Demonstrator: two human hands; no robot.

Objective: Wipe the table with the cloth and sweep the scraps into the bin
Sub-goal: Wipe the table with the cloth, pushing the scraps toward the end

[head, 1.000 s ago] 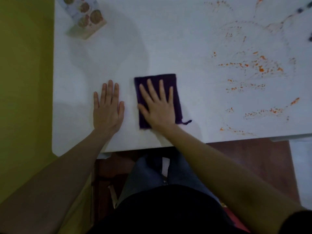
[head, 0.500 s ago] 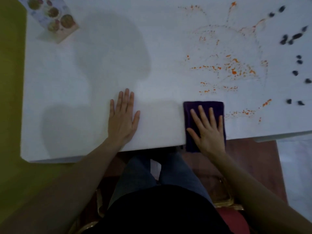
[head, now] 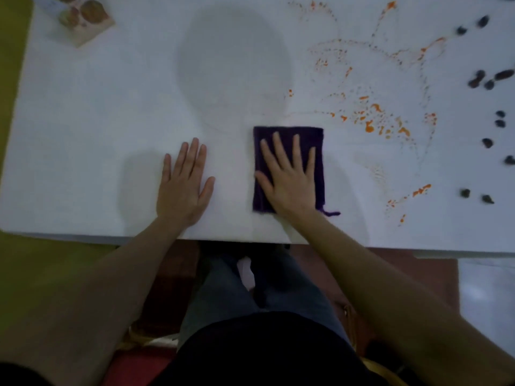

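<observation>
A folded dark purple cloth (head: pixel 316 140) lies flat on the white table (head: pixel 97 121), near its front edge. My right hand (head: pixel 289 179) presses down on the cloth, palm flat, fingers spread. My left hand (head: pixel 185 182) rests flat on the bare tabletop to the cloth's left, holding nothing. Orange smears and specks (head: pixel 373 118) spread over the table right of the cloth. Several small dark scraps (head: pixel 487 142) lie scattered along the far right. No bin is in view.
A printed card or box (head: pixel 80 18) lies at the table's back left corner. A yellow-green wall or floor (head: pixel 11 51) borders the left side. My legs (head: pixel 250 288) are under the front edge, over a reddish floor.
My right hand slid the cloth from the front edge, beside the orange specks, up and to the left, fully onto the table. The left hand stayed flat. The view shifted.
</observation>
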